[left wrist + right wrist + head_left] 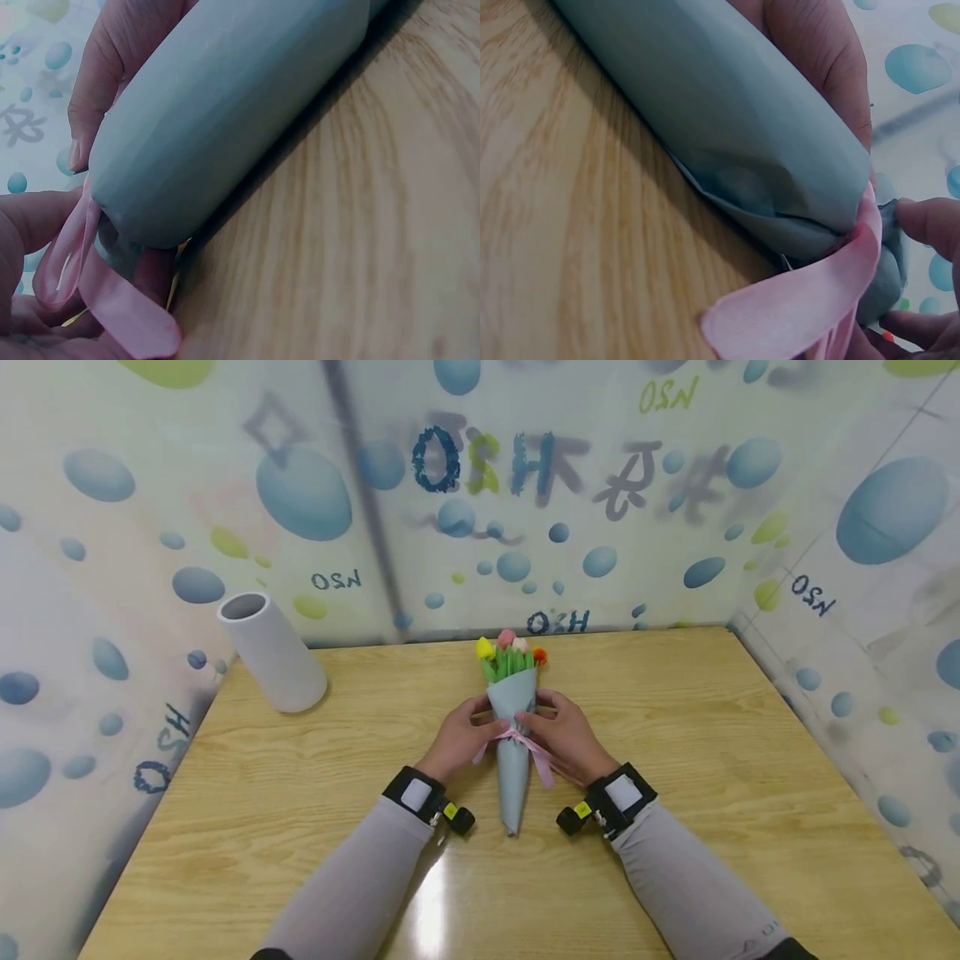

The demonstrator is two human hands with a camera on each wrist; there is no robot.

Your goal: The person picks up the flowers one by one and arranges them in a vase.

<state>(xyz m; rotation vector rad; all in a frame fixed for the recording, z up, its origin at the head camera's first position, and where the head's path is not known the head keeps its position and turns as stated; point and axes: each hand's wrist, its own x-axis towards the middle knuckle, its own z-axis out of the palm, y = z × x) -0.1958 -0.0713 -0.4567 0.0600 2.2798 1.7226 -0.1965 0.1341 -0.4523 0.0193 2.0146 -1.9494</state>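
Note:
A small tulip bouquet (513, 693) lies on the table, its yellow, pink and orange heads pointing away from me. Blue-grey paper (512, 785) wraps it into a narrow cone, tied with a pink ribbon (543, 762). My left hand (457, 739) holds the bouquet from the left, its thumb beside the ribbon knot. From the opposite side my right hand (570, 735) grips it, thumb on the paper above the knot. Ribbon tails (127, 307) hang by the left fingers in the left wrist view. The paper hides some fingertips.
A white cylindrical vase (273, 652) stands at the table's back left, its mouth up. The wooden table (712, 710) meets a patterned backdrop (480, 552) along its far edge, with more of that sheeting on both sides.

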